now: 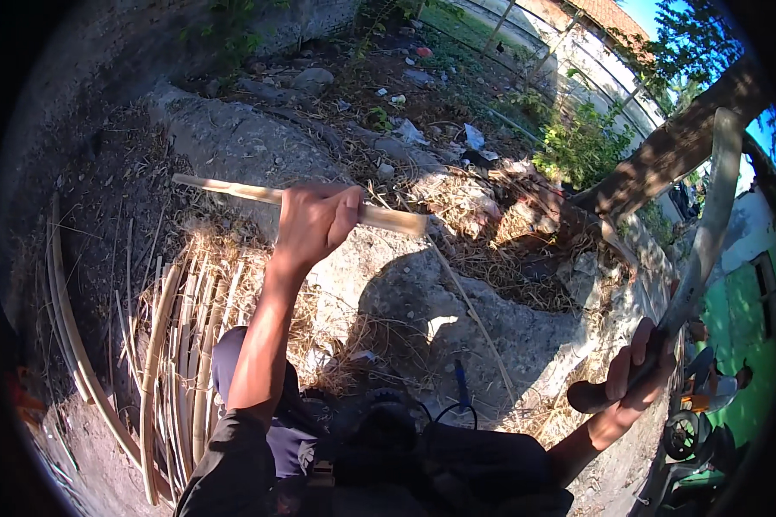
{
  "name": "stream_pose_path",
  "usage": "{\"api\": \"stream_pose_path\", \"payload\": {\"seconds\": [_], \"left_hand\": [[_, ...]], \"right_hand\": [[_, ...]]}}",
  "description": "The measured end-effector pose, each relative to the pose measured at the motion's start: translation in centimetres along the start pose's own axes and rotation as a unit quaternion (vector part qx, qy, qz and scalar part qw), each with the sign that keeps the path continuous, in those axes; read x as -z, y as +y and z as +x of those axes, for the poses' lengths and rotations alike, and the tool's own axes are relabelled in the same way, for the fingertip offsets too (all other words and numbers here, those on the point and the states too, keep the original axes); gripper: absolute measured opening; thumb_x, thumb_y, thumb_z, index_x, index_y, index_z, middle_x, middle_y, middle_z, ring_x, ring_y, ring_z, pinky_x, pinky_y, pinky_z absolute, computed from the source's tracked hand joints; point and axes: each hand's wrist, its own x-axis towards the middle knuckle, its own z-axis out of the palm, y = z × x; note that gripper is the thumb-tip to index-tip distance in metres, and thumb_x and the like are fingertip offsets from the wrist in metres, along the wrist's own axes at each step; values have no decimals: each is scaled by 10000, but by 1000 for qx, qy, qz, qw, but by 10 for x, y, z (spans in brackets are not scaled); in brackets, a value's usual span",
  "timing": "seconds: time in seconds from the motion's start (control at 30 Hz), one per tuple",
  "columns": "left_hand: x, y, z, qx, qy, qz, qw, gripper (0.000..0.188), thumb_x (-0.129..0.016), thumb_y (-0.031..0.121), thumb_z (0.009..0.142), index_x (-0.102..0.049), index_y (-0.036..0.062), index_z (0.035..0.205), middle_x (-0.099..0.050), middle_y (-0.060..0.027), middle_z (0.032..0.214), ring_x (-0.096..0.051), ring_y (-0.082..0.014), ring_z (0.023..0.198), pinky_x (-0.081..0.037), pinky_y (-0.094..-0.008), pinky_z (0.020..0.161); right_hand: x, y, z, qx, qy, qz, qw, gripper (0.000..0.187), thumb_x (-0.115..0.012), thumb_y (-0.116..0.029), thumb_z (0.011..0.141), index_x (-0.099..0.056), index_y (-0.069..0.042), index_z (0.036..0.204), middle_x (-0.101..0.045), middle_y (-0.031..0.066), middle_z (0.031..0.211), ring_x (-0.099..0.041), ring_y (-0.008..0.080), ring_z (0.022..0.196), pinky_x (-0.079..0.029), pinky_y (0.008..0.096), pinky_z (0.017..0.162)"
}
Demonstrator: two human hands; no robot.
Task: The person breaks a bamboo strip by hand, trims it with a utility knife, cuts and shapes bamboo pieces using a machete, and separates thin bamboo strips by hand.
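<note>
My left hand (310, 226) is wrapped around a short pale strip of split bamboo (394, 219), held out nearly level in front of me. The strip's wider, blunt end points right and its narrower end points left. Off to the right, my right hand (634, 366) grips a machete (707, 228) by its dark, rounded handle. The long grey blade rises steeply up and away, apart from the bamboo.
Several long bamboo strips (159, 370) lie at the left. A rough rock slab (250, 142) stretches ahead, with dry shavings (526, 267) and litter behind it. A leaning tree trunk (677, 146) stands far right. A person (722, 388) sits near a motorcycle (685, 435).
</note>
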Motion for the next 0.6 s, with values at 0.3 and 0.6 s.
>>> {"api": "stream_pose_path", "payload": {"seconds": [0.3,0.6], "left_hand": [[0,39,7,-52,47,-63,996,504,-420,351,1053,-499,87,631,-476,-51,560,-525,-281,488,-400,-411,506],[6,46,10,-72,24,-116,990,351,-501,251,998,-549,112,680,-482,-44,577,-527,-275,479,-430,-410,478]], "right_hand": [[-22,61,-18,-109,-239,-239,935,623,-553,-458,1042,-457,95,1311,-540,71,726,-472,85,433,-361,229,404],[-14,86,-15,-120,-355,-285,882,474,-606,-292,1013,-528,99,1269,-589,21,714,-531,65,543,-442,251,514]]}}
